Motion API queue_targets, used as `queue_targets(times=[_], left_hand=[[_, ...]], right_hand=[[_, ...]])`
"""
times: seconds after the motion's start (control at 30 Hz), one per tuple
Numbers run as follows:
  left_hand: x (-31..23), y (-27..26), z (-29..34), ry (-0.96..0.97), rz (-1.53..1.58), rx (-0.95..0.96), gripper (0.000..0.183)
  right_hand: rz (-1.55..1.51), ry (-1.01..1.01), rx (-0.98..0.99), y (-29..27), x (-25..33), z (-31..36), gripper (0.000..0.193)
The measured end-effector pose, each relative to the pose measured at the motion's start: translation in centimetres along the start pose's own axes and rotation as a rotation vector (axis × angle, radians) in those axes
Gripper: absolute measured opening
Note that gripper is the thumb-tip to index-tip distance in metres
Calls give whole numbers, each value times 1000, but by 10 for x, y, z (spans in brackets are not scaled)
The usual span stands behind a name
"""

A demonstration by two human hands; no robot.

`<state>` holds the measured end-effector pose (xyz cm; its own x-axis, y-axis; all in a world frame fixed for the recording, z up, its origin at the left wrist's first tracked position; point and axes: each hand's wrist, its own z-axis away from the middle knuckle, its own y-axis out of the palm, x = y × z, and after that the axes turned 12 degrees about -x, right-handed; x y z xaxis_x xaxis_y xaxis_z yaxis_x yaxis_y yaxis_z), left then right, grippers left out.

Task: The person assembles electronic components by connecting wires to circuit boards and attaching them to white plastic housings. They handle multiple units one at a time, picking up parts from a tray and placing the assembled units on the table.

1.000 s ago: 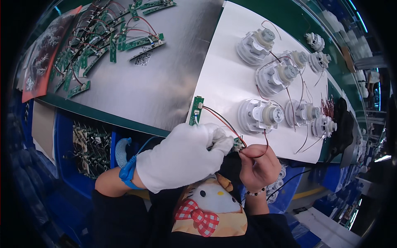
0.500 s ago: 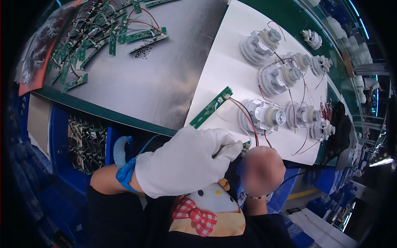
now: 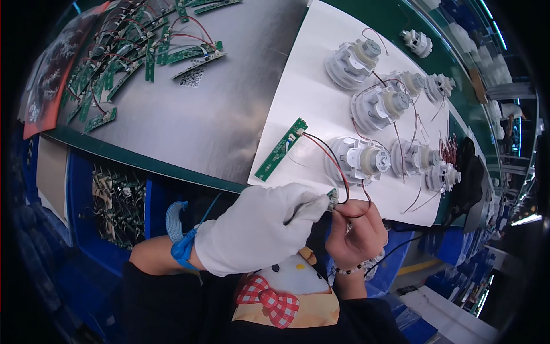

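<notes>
My left hand [image 3: 260,226], in a white glove, pinches a small green circuit board [image 3: 332,195], mostly hidden by the glove. My bare right hand [image 3: 358,232] is closed at the board's edge, its thumb and index finger on a thin wire end [image 3: 337,205]. A red wire loops from those fingertips up to the nearest white motor unit [image 3: 361,160]. Red and black wires run from the small board to a long green circuit board [image 3: 281,150], lying on the white sheet left of that unit.
Several more white motor units [image 3: 379,108] with loose wires stand on the white sheet [image 3: 309,69]. Many green boards [image 3: 129,63] with wires lie at the metal surface's far left. Below the table edge, a blue bin [image 3: 150,209] holds more boards. A blue wrist strap [image 3: 182,246] circles my left wrist.
My right hand, blurred before, has come up and inward to meet the small board. The table and its things sit slightly further left in view.
</notes>
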<state>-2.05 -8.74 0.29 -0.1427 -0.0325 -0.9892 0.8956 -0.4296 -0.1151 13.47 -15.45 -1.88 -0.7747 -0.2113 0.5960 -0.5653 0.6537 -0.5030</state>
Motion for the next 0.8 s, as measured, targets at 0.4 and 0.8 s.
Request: queue_targets(times=[0.4,0.8], left_hand=[[6,8,2,-93,73,-40,15],[13,12,10,120,-91,-114,6]], right_hand=[[-166,148,-102,5,-11,17,17],[-1189,1031,107,-1,-8,29,35]])
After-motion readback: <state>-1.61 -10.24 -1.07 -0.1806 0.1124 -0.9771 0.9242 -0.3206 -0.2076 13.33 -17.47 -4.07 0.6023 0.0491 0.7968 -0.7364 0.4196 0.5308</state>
